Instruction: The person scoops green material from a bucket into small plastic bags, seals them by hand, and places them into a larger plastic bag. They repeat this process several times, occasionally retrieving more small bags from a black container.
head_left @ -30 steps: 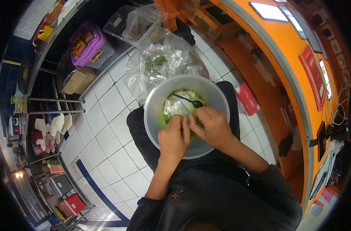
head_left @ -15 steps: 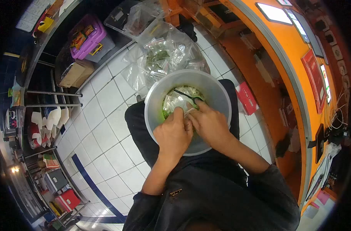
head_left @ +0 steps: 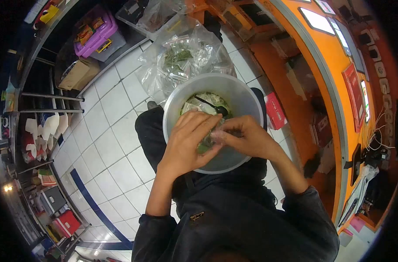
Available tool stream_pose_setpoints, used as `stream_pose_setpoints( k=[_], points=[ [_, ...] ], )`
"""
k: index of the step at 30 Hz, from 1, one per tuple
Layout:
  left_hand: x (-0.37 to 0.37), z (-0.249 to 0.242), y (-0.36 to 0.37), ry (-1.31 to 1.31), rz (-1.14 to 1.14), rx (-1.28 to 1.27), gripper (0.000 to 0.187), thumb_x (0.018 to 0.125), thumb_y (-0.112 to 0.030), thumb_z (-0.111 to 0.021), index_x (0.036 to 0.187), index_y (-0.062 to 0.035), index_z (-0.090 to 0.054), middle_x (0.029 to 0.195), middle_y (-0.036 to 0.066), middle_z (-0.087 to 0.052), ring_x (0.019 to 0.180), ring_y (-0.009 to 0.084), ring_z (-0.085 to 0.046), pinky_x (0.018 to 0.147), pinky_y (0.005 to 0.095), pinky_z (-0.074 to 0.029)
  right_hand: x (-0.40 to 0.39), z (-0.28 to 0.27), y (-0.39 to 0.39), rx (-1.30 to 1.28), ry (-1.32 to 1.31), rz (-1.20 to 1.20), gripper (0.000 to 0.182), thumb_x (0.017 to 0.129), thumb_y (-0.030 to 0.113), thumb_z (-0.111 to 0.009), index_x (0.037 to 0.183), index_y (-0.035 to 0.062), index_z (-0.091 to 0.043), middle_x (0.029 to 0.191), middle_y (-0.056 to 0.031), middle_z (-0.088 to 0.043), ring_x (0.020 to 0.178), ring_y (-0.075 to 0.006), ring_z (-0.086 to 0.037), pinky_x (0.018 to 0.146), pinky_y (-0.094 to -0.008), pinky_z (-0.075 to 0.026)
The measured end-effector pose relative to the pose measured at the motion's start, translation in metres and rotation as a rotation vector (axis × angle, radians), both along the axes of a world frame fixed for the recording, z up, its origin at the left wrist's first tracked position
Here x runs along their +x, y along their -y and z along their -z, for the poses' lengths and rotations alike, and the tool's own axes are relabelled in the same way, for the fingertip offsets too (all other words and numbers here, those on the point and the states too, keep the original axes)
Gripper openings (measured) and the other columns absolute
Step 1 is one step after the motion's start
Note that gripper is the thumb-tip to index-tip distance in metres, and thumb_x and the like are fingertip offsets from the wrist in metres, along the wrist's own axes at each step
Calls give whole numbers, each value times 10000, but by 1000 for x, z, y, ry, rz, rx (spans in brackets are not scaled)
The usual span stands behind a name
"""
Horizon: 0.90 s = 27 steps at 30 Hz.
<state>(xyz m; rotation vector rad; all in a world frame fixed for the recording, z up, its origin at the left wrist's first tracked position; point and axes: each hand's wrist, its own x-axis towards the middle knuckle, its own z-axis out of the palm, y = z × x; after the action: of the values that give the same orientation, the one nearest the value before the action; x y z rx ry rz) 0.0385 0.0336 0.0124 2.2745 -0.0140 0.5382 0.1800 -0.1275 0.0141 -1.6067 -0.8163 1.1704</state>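
Between my legs stands a round grey tub [head_left: 247, 105] with green contents and clear plastic low inside it. A black spoon [head_left: 219, 109] lies in the tub, its bowl close to my fingers. Over the tub's left part, my left hand [head_left: 191, 142] curls round a small clear plastic bag [head_left: 204, 146] with something green in it. My right hand [head_left: 242, 136] pinches the bag's pinkish upper edge at the tub's right part. The left fingers partly hide the bag.
Beyond the tub, a large clear bag [head_left: 199, 52] holds small filled packets. A red box [head_left: 275, 111] is right of the tub. An orange counter [head_left: 312, 48] curves along the right; shelves [head_left: 52, 110] and a purple-lidded box [head_left: 96, 37] stand left.
My left hand has opened out from a fist-like pinch and now wraps round the bag. My right hand has shifted slightly right. The spoon's bowl shows more clearly.
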Motion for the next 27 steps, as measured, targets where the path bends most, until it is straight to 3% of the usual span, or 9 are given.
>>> stream_pose_setpoints(
  k=[4, 6, 8, 9, 11, 13, 17, 22, 27],
  points=[
    [-15, 8, -3, -44, -115, -133, 624, 679, -101, -862, 1255, -12, -640, 1164, 166, -680, 1107, 352, -651, 1012, 422, -490, 0, 0, -7, 209, 24, 38, 190, 983, 125, -706, 1051, -49, -741, 882, -86, -736, 789, -76, -631, 716, -264, -521],
    [-25, 8, -7, -19, -212, -149, 609, 679, -96, -858, 1239, -12, -635, 1155, 164, -681, 1099, 333, -659, 1006, 404, -491, 9, 8, -14, 184, 46, 276, 171, 996, 100, -683, 1081, -40, -731, 950, -77, -729, 843, -72, -634, 732, -259, -528],
    [-38, 11, -14, 15, -286, -260, 603, 679, -74, -844, 1234, -23, -615, 1154, 152, -681, 1098, 288, -665, 988, 396, -495, 28, 25, -34, -4, 464, 140, 198, 945, 121, -710, 1054, -44, -735, 989, -160, -750, 870, -230, -729, 763, -354, -567],
    [-45, 21, -15, 32, -320, -311, 614, 657, -95, -883, 1212, -25, -628, 1145, 148, -670, 1052, 299, -656, 919, 384, -511, 35, 35, -51, -76, 662, 34, 199, 933, 120, -696, 1039, -41, -741, 1011, -197, -750, 895, -300, -749, 771, -404, -577],
    [-55, 24, -14, 44, -360, -384, 614, 653, -84, -881, 1209, -25, -628, 1135, 140, -671, 1041, 284, -656, 917, 377, -508, 45, 84, -83, -360, 853, -170, 214, 869, 138, -711, 994, -30, -752, 931, -300, -713, 888, -405, -735, 828, -431, -589],
    [-59, 29, -16, 79, -413, -486, 628, 640, -56, -877, 1222, -24, -644, 1068, 114, -680, 985, 240, -649, 904, 353, -499, 43, 127, -107, -480, 1049, -232, 182, 856, 110, -679, 973, 0, -764, 967, -274, -730, 902, -403, -744, 813, -477, -596],
    [-74, 33, -22, 64, -424, -449, 632, 635, -60, -882, 1229, -24, -669, 1029, 110, -682, 945, 234, -634, 889, 342, -496, 47, 195, -127, -504, 1214, -314, 170, 877, 113, -645, 953, 30, -774, 969, -236, -747, 906, -379, -755, 809, -484, -605],
    [-86, 42, -29, 95, -477, -527, 634, 623, -69, -889, 1222, -14, -689, 1041, 114, -687, 942, 234, -611, 883, 340, -490, 42, 194, -133, -583, 1211, -389, 168, 882, 104, -634, 957, 64, -779, 965, -164, -768, 941, -352, -757, 812, -439, -610],
    [-92, 49, -34, 124, -473, -578, 628, 644, -45, -874, 1237, 12, -675, 1058, 106, -686, 969, 220, -613, 897, 334, -490, 31, 145, -125, -568, 1226, -465, 187, 825, 126, -699, 988, 64, -768, 961, -183, -764, 920, -350, -755, 805, -427, -609]
  ],
)
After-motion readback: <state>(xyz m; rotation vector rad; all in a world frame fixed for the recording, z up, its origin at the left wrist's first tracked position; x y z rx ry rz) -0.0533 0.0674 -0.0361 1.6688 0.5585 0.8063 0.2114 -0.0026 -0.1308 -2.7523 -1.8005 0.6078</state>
